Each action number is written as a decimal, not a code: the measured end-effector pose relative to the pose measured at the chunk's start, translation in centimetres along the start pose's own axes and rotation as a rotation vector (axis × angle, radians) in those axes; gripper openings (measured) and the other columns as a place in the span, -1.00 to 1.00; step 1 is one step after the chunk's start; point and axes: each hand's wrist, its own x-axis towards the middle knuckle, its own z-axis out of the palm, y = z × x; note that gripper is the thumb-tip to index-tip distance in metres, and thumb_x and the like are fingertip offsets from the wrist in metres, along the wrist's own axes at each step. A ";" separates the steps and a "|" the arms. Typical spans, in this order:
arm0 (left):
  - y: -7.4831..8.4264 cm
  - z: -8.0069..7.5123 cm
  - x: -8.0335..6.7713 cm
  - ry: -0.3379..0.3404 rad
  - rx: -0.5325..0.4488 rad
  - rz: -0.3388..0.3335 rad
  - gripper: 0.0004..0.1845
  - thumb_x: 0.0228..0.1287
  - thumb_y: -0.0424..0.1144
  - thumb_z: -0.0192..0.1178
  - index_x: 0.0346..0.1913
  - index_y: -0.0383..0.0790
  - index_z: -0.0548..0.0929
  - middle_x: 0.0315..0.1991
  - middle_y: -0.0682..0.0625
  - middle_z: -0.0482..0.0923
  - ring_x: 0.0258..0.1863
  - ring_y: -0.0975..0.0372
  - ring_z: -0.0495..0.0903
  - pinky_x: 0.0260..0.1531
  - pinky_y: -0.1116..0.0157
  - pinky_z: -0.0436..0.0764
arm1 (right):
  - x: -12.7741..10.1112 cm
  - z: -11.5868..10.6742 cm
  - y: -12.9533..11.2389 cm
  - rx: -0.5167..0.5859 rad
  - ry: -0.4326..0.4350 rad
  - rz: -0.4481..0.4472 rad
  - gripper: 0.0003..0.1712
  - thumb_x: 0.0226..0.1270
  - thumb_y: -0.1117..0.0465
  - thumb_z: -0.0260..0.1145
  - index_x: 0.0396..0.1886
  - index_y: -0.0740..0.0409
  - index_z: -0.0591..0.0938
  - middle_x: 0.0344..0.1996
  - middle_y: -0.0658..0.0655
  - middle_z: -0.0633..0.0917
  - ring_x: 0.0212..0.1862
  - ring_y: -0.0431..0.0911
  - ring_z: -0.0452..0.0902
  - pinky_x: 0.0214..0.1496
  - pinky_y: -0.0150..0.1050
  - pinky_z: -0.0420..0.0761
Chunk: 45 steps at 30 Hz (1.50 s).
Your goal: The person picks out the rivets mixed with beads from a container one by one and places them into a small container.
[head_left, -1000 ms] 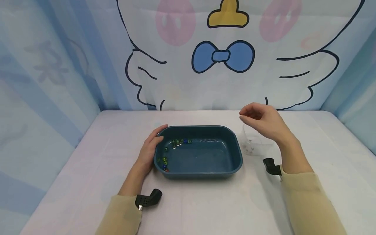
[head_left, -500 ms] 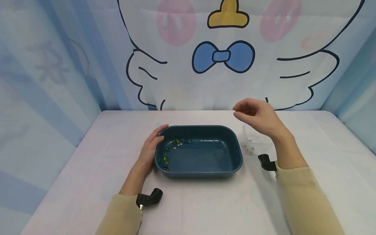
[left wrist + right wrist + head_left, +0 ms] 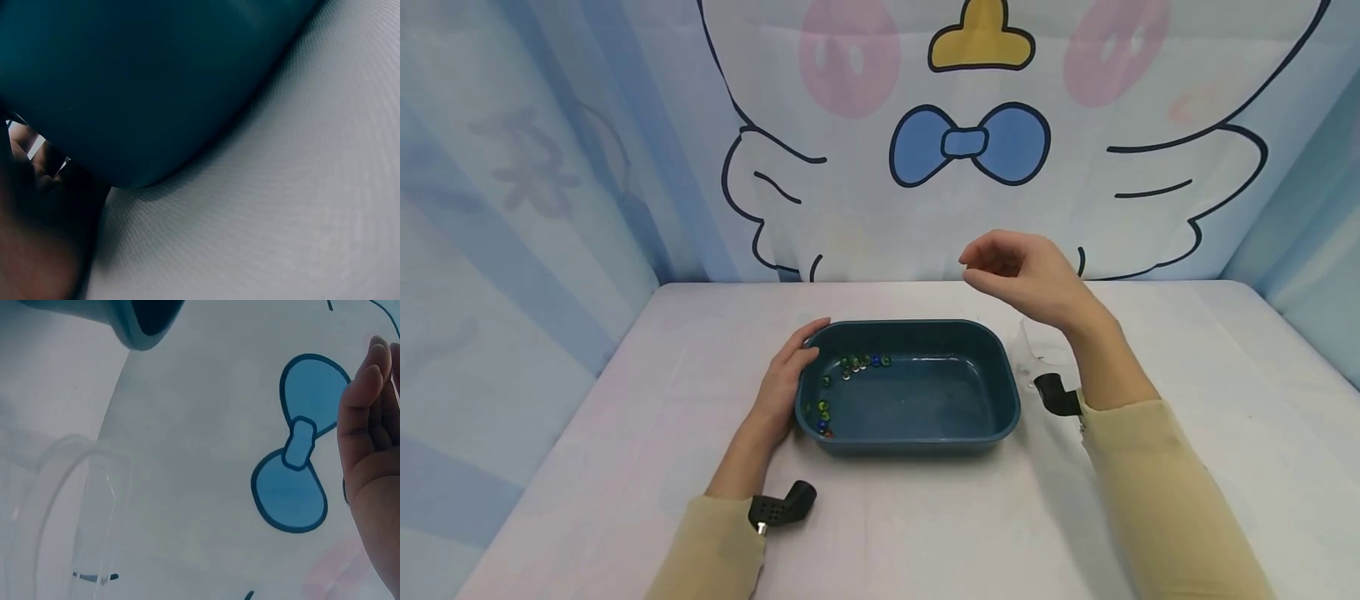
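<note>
A dark teal rectangular plastic basin (image 3: 910, 450) stands on the table, with several green, blue and other marbles (image 3: 854, 363) along its left and back inside edges. At its back left corner my left hand (image 3: 781, 379) grips the rim. My right hand (image 3: 1026, 275) is raised above and behind the basin's right end. Its fingers curve toward the thumb, tips close together; I cannot tell whether they pinch anything. The right wrist view shows these curved fingers (image 3: 369, 406) at its right edge. A clear plastic box (image 3: 1047, 343) sits right of the basin, partly hidden by the right forearm.
A pale cloth covers the table (image 3: 880, 525). Behind it hangs a printed curtain (image 3: 880, 217) with a blue bow, and another curtain (image 3: 527, 292) borders the left side. Each wrist carries a small black camera (image 3: 784, 505).
My right hand has risen and moved left, from over the clear box toward the basin's right end. The left hand and the basin stay where they were.
</note>
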 end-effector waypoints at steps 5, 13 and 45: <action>0.1 0.1 0.0 0.011 0.014 -0.004 -0.48 0.53 -0.24 -0.18 0.49 -0.01 0.36 0.49 0.03 0.24 0.48 0.18 0.13 0.44 0.12 0.08 | 0.8 0.8 -0.3 0.030 -0.024 -0.033 -0.79 0.40 0.26 0.33 -0.05 0.27 0.68 -0.20 0.16 0.68 -0.22 -0.02 0.55 -0.12 -0.31 0.54; 0.1 0.0 0.0 0.003 0.018 -0.007 -0.48 0.54 -0.24 -0.19 0.50 -0.01 0.35 0.50 0.03 0.22 0.48 0.18 0.13 0.44 0.12 0.09 | 1.9 2.1 -0.4 0.032 -0.062 -0.080 -0.81 0.38 0.30 0.33 -0.06 0.25 0.69 -0.23 0.13 0.68 -0.25 -0.02 0.54 -0.16 -0.26 0.54; 0.1 0.0 0.1 0.003 0.034 0.002 -0.49 0.55 -0.26 -0.17 0.49 -0.01 0.36 0.46 0.01 0.28 0.44 0.18 0.19 0.42 0.12 0.12 | 4.6 7.4 -0.3 0.095 -0.284 -0.127 -0.78 0.37 0.32 0.34 -0.03 0.27 0.67 -0.15 0.13 0.71 -0.15 -0.03 0.61 0.01 -0.13 0.60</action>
